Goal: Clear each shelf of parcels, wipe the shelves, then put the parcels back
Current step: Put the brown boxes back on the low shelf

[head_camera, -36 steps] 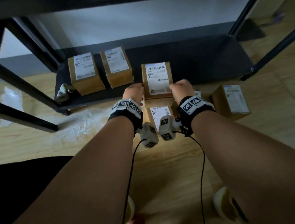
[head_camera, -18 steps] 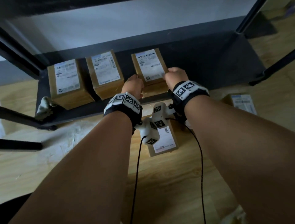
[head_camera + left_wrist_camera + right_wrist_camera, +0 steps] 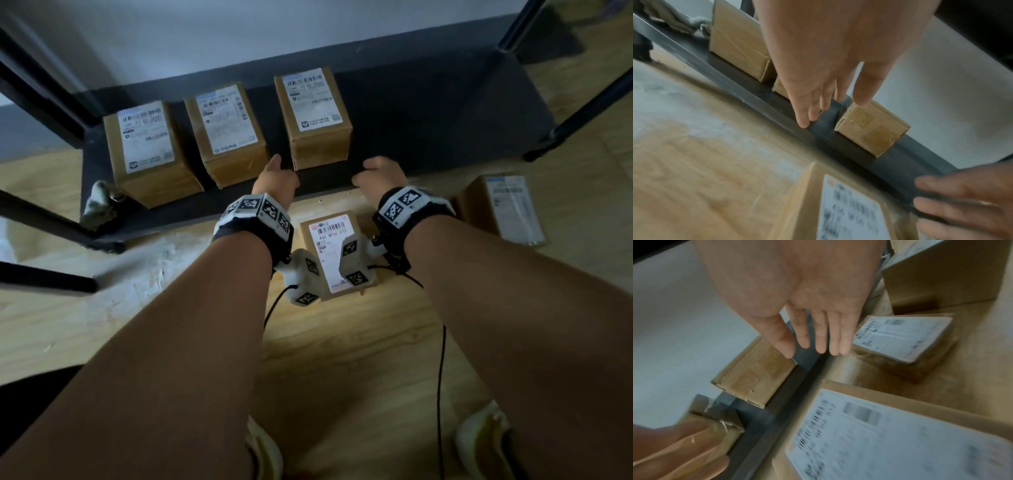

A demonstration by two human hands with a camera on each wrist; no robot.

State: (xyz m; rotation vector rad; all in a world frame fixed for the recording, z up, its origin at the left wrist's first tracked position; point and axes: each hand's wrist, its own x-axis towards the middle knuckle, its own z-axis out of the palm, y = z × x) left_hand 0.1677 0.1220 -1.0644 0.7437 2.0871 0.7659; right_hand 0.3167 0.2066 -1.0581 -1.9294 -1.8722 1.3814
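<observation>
Three brown labelled parcels stand in a row on the dark bottom shelf [image 3: 428,113]: a left parcel [image 3: 147,150], a middle parcel [image 3: 226,130] and a right parcel [image 3: 313,113]. My left hand [image 3: 275,178] hovers just in front of the right parcel's left corner, fingers straight and holding nothing [image 3: 818,104]. My right hand [image 3: 380,176] hovers off its right corner, also open [image 3: 813,344]. Another parcel [image 3: 334,253] lies on the wooden floor below my wrists, and one more parcel [image 3: 503,209] lies on the floor to the right.
A crumpled grey cloth [image 3: 99,202] hangs at the shelf's front left corner. Black rack posts [image 3: 575,116] rise at both ends. A further cardboard box [image 3: 941,270] stands on the floor at the far right. The right half of the shelf is bare.
Both hands carried the third parcel onto the shelf beside the other two, let go of it and drew back a little toward me, fingers now open.
</observation>
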